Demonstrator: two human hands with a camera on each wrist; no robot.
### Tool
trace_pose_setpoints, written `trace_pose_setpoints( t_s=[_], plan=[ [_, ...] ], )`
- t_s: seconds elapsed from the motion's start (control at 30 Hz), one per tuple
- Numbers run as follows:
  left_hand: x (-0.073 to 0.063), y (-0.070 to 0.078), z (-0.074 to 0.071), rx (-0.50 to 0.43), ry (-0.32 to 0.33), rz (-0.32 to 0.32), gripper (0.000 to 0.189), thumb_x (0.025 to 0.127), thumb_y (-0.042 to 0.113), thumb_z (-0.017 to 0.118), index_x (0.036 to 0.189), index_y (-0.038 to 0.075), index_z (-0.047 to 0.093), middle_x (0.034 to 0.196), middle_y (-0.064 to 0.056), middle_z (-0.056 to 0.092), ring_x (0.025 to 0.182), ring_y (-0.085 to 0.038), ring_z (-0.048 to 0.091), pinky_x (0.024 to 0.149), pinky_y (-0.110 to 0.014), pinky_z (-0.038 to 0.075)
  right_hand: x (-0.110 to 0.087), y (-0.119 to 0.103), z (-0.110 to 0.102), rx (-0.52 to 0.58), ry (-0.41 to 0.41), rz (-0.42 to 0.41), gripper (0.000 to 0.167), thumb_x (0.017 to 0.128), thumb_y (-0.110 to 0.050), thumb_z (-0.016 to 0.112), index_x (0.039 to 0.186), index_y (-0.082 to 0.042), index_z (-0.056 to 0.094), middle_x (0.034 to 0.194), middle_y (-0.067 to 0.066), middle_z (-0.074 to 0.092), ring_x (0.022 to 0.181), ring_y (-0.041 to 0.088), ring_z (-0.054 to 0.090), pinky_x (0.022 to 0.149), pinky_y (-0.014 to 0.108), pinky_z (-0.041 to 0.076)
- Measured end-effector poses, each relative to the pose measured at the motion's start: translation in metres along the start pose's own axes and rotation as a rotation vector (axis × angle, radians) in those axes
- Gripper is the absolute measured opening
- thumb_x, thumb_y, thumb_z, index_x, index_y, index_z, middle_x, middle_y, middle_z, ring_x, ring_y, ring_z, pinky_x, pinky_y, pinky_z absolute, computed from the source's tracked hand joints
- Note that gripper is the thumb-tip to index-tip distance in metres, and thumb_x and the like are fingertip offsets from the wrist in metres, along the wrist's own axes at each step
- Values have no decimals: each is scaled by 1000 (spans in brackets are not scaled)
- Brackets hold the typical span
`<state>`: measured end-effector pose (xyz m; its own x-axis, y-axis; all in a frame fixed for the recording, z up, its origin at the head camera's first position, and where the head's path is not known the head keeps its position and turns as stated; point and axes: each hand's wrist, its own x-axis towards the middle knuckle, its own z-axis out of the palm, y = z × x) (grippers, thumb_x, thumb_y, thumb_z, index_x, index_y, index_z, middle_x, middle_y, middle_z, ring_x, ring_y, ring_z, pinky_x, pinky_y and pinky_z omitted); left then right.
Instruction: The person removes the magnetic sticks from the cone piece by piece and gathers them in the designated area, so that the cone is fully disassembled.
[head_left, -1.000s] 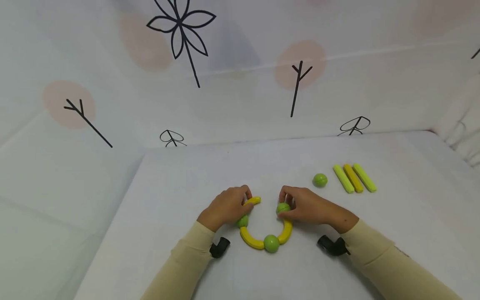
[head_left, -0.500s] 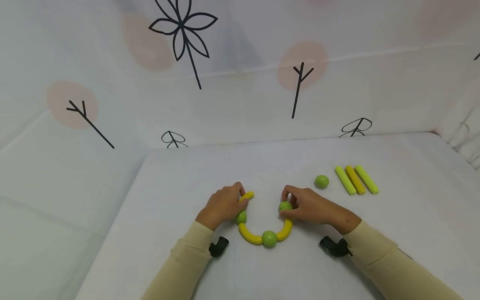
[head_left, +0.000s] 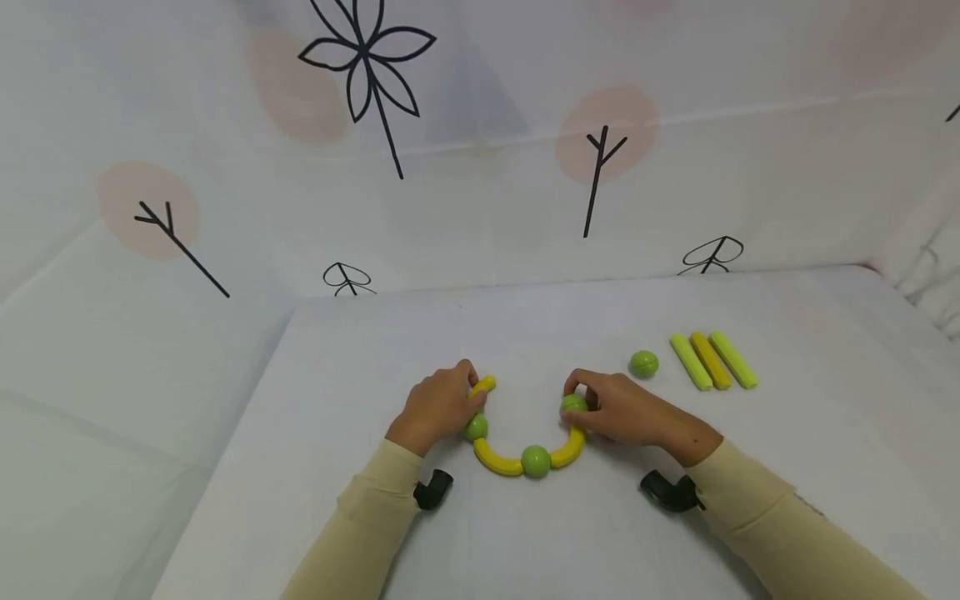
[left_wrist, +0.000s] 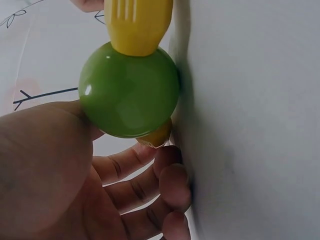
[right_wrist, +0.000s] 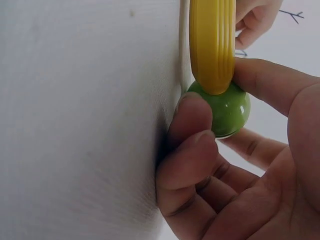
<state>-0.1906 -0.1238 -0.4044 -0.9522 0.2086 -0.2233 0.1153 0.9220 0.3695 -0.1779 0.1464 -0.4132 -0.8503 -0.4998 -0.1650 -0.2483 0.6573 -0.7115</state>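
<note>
A U-shaped chain of yellow curved rods and green balls lies on the white table. My left hand (head_left: 438, 407) pinches the yellow curved rod (head_left: 487, 383) at the left end, beside a green ball (head_left: 476, 427). From there, another curved rod (head_left: 497, 461) leads to the middle green ball (head_left: 536, 461). A third curved rod (head_left: 570, 450) rises to the right-end green ball (head_left: 573, 403). Thumb and fingers of my right hand (head_left: 626, 408) grip that ball. In the left wrist view, the left green ball (left_wrist: 127, 90) hides most of the pinched rod.
Behind my right hand sits a loose green ball (head_left: 643, 363). To its right lie a light green stick (head_left: 691, 362), a yellow stick (head_left: 710, 360) and another light green stick (head_left: 734, 359), side by side. A patterned white cloth (head_left: 480, 208) hangs behind the table.
My left hand has moved left and slightly away from me with its rod. The chain's ends stand wider apart, and its middle ball has slid away from me. My right hand has barely moved.
</note>
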Motion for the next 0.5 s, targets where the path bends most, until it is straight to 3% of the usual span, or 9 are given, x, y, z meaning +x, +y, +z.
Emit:
trace_pose_setpoints(
  t_s=[0.3,0.5],
  plan=[
    [3,-2,2,18,24,-7,25,98,32,63,112,12,58,78,-2,59,60,-15,50,54,-28,38,-1,1,-1,7,-10,20,27,94,-29,69,111,-11,59,68,0,54,57,12,49,51,25,40],
    [0,3,-4,86,102,1,34,97,39,63,121,14,59,100,-6,64,71,-19,54,61,-32,44,0,1,-4,25,-31,23,27,96,-31,68,112,-11,59,69,0,56,56,13,50,51,25,41]
  ],
)
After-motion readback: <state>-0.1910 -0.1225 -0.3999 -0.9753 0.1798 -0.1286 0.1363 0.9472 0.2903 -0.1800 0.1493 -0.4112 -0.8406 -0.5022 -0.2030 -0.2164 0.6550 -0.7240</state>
